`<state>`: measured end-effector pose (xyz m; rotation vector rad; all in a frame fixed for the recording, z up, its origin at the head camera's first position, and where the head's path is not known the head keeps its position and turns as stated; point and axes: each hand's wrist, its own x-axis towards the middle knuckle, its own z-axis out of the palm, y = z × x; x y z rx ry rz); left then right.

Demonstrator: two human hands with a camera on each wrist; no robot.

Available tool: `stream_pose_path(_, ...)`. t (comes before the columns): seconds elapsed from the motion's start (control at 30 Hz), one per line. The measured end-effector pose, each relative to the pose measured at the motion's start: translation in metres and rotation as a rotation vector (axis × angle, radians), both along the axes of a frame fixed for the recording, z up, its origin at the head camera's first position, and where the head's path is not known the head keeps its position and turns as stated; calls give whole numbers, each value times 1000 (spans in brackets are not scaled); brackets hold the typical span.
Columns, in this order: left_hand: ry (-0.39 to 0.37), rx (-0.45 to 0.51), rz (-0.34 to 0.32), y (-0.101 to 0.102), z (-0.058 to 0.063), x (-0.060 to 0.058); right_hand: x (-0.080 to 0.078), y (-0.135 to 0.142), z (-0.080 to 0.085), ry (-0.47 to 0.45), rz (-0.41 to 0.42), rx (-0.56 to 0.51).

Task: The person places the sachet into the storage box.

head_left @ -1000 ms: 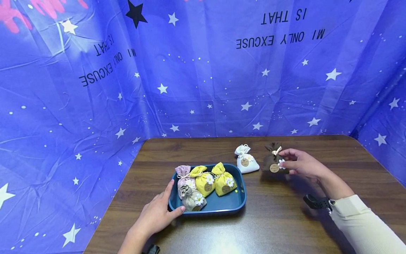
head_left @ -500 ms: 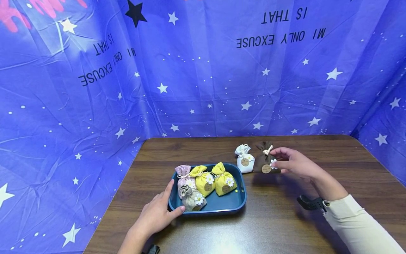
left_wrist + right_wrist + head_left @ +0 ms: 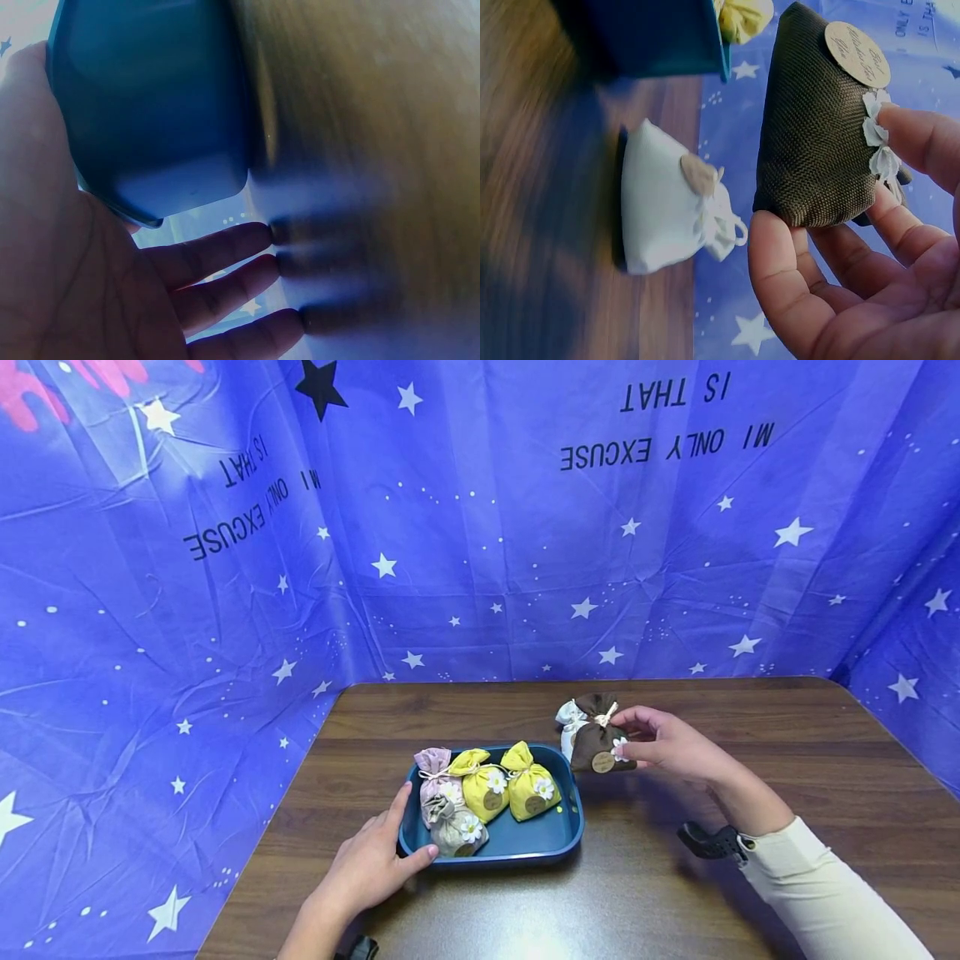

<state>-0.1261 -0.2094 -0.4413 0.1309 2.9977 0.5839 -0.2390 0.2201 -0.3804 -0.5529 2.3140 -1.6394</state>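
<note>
My right hand (image 3: 678,750) pinches a dark brown drawstring sachet (image 3: 591,743) by its side, thumb at the white flower. In the right wrist view the brown sachet (image 3: 814,124) hangs above the table, its round paper label showing. Behind it a white sachet (image 3: 567,737) is partly hidden in the head view; the right wrist view shows this white sachet (image 3: 664,206) standing on the table. My left hand (image 3: 367,864) rests at the near left corner of a dark teal tray (image 3: 517,858), thumb and forefinger along its rim. The other left fingertips (image 3: 289,322) touch the table.
Inside the tray sit two yellow sachets (image 3: 534,793), a pink sachet (image 3: 431,781) and a grey sachet (image 3: 452,833), filling its left and middle; bare floor shows at its right. A blue star-printed curtain (image 3: 480,568) hangs behind the wooden table (image 3: 645,877).
My right hand has carried the brown sachet leftward, from the white sachet's right to in front of it, near the tray's far right corner. The left hand and tray stay put.
</note>
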Motion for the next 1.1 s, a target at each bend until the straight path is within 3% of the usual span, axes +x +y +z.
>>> stream_pose_path(0.23, 15, 1, -4, 0, 1, 0, 0, -17, 1, 44, 45, 30)
stream_pose_path(0.8, 44, 1, -18, -1, -1, 0, 4, -61, 2, 52, 145, -10)
stream_pose_path(1.1, 44, 1, -17, -1, -1, 0, 9, -81, 2, 128, 178, 41)
